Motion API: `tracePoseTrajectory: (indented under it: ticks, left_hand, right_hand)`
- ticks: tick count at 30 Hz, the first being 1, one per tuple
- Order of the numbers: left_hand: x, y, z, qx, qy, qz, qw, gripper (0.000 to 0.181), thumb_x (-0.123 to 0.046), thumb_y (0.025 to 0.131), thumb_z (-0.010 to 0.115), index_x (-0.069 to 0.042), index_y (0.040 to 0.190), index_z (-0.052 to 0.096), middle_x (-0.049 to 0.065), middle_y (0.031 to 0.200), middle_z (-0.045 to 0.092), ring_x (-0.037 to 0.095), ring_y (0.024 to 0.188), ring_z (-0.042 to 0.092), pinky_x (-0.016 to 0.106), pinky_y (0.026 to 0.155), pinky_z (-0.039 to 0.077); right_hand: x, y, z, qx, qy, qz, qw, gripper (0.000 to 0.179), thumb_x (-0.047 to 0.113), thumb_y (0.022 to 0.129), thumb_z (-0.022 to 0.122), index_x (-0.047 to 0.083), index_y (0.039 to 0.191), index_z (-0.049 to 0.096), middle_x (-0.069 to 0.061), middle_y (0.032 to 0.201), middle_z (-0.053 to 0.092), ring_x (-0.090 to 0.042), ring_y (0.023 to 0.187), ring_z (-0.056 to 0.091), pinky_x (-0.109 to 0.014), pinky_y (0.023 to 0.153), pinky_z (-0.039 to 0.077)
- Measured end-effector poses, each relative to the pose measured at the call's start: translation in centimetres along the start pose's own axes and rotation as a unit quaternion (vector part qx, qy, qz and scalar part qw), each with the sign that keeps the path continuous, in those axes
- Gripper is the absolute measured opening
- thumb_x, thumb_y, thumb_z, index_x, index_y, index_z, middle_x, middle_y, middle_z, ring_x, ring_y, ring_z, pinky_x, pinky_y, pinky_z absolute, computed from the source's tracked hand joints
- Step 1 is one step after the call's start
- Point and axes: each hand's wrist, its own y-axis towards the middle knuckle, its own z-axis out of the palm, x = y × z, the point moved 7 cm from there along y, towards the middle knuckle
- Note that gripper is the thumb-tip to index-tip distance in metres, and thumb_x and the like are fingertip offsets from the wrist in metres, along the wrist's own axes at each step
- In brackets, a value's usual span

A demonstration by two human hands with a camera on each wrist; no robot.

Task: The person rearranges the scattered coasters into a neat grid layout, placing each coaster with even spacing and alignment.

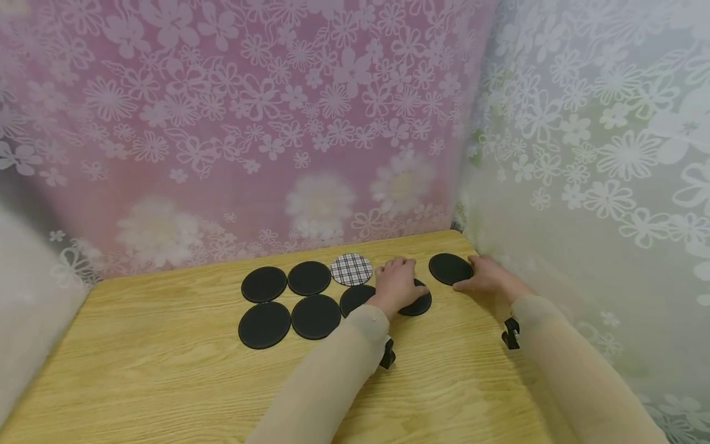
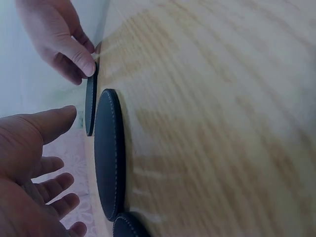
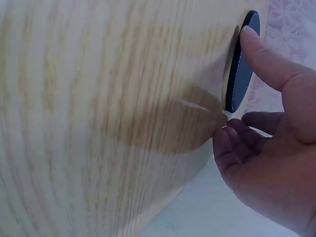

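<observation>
At the right end of the table lies a round black coaster [image 1: 450, 269] with a stitched rim, set apart from the others. My right hand [image 1: 488, 275] holds this coaster by its right side, the thumb [image 3: 264, 57] on the rim and the fingers curled at the edge. My left hand [image 1: 396, 282] hovers over another black coaster [image 2: 109, 155], its fingers spread loosely with nothing between them. Part of that coaster is hidden under the hand in the head view. Just left of the hand is a coaster with a white-and-black checked face [image 1: 352, 269].
More black coasters [image 1: 264, 325] lie in two rows to the left, edges close together, on the wood-grain table [image 1: 166, 370]. A pink flowered curtain [image 1: 249, 123] hangs behind the table's back edge. A pale flowered curtain [image 1: 599, 185] hangs along the right side, close to my right arm.
</observation>
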Motion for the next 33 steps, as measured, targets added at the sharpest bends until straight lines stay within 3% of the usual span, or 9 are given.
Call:
tracePoseTrajectory:
  ticks: [8,15,19,26,33]
  left_hand:
    - [-0.9,0.0,0.8,0.010,0.015,0.005,0.9998,0.071,-0.057,0.103,0.076,-0.027,0.163,0.055,-0.001,0.162,0.053,0.025,0.151,0.046,0.052,0.122,0.036]
    - [-1.7,-0.2,0.9,0.023,0.036,0.004,0.9991,0.074,-0.060,0.102,0.075,-0.023,0.164,0.055,0.001,0.159,0.053,0.026,0.150,0.046,0.050,0.123,0.034]
    - [-1.8,0.0,1.3,0.026,0.036,-0.011,0.9990,0.069,-0.061,0.101,0.076,-0.021,0.157,0.062,0.003,0.155,0.056,0.026,0.148,0.046,0.050,0.124,0.032]
    - [-2.1,1.3,3.3,0.036,0.018,-0.032,0.9987,0.062,-0.060,0.102,0.074,-0.019,0.148,0.068,0.006,0.152,0.056,0.030,0.147,0.046,0.054,0.126,0.030]
    - [-2.2,1.7,3.1,0.022,0.043,-0.057,0.9972,0.057,-0.063,0.101,0.074,-0.019,0.137,0.075,0.008,0.148,0.057,0.032,0.146,0.047,0.058,0.128,0.027]
  right_hand:
    - [-0.5,-0.2,0.1,-0.011,-0.021,0.018,0.9996,0.102,0.047,0.090,0.089,-0.023,0.151,0.047,-0.049,0.145,0.043,-0.067,0.133,0.044,-0.072,0.111,0.041]
    - [0.0,-0.7,-0.1,-0.005,-0.014,0.007,0.9999,0.094,0.040,0.091,0.089,-0.022,0.149,0.049,-0.048,0.145,0.045,-0.065,0.134,0.045,-0.072,0.111,0.041]
    - [0.2,-0.8,0.1,0.003,-0.004,0.000,1.0000,0.095,0.039,0.092,0.089,-0.021,0.152,0.047,-0.046,0.146,0.047,-0.061,0.135,0.048,-0.069,0.112,0.043]
    - [0.0,-1.0,0.3,-0.008,0.013,-0.006,0.9999,0.086,0.033,0.090,0.090,-0.021,0.147,0.053,-0.042,0.140,0.054,-0.057,0.131,0.050,-0.066,0.112,0.044]
    - [0.3,-0.7,0.4,-0.014,0.019,-0.010,0.9997,0.080,0.029,0.090,0.090,-0.020,0.144,0.056,-0.043,0.140,0.057,-0.060,0.134,0.050,-0.065,0.113,0.044]
